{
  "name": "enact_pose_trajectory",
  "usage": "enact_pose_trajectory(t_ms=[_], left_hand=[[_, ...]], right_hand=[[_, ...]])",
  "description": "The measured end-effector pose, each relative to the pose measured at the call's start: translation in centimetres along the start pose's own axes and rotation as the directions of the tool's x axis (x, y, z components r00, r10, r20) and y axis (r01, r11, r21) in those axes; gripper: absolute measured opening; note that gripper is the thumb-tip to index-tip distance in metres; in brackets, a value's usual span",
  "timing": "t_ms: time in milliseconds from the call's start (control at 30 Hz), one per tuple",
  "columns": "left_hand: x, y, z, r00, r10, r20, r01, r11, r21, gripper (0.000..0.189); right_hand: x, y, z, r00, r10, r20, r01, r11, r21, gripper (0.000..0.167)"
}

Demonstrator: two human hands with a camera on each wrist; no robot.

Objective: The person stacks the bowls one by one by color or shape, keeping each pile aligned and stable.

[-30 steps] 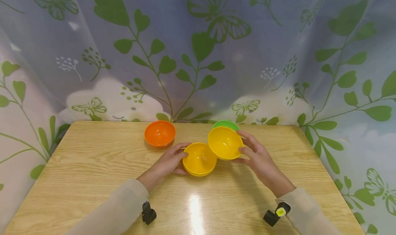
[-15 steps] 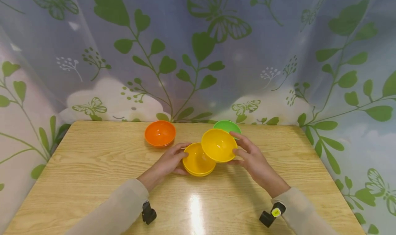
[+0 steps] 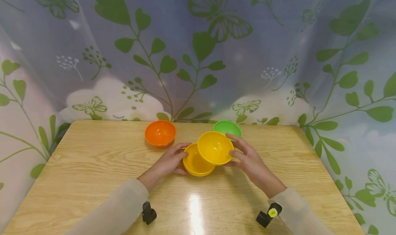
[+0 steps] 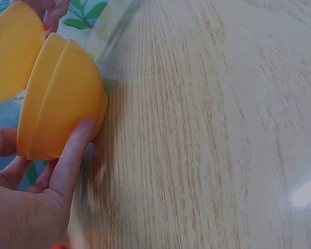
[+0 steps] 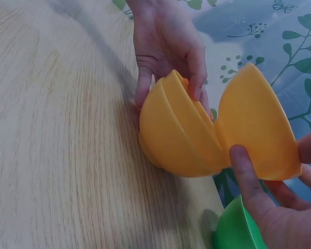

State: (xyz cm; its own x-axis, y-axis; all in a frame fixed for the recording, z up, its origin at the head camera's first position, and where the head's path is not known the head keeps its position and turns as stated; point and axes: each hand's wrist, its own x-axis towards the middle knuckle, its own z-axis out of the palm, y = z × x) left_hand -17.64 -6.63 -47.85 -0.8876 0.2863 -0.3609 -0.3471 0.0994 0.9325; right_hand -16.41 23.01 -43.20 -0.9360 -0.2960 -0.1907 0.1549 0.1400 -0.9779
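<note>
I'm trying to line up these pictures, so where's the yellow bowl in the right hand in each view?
Head: the yellow bowl is below centre, slightly right.
Left wrist: the yellow bowl is at upper left, cut off by the edge.
Right wrist: the yellow bowl is right of centre.
Shared landmark: the yellow stack in the left hand.

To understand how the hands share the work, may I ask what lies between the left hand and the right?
The head view shows a stack of yellow bowls, held by the left hand, and a single yellow bowl in the right hand.
</note>
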Motion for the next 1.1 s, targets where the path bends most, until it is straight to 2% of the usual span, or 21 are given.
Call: enact_pose_trajectory(t_ms=[567,1100], left_hand=[[0.1,0.1,0.0,1.0,-0.006,-0.01,0.007,1.0,0.017,0.052],[0.2,-0.1,0.1,1.0,0.005,-0.009,-0.005,1.0,-0.004,0.052]], right_hand=[[0.4,0.3,0.9,1.0,0.008,0.024,-0.008,1.0,0.003,0.062],[0.8,0.4,1.5,1.0,0.006,0.023,-0.005,1.0,-0.022,0.063]])
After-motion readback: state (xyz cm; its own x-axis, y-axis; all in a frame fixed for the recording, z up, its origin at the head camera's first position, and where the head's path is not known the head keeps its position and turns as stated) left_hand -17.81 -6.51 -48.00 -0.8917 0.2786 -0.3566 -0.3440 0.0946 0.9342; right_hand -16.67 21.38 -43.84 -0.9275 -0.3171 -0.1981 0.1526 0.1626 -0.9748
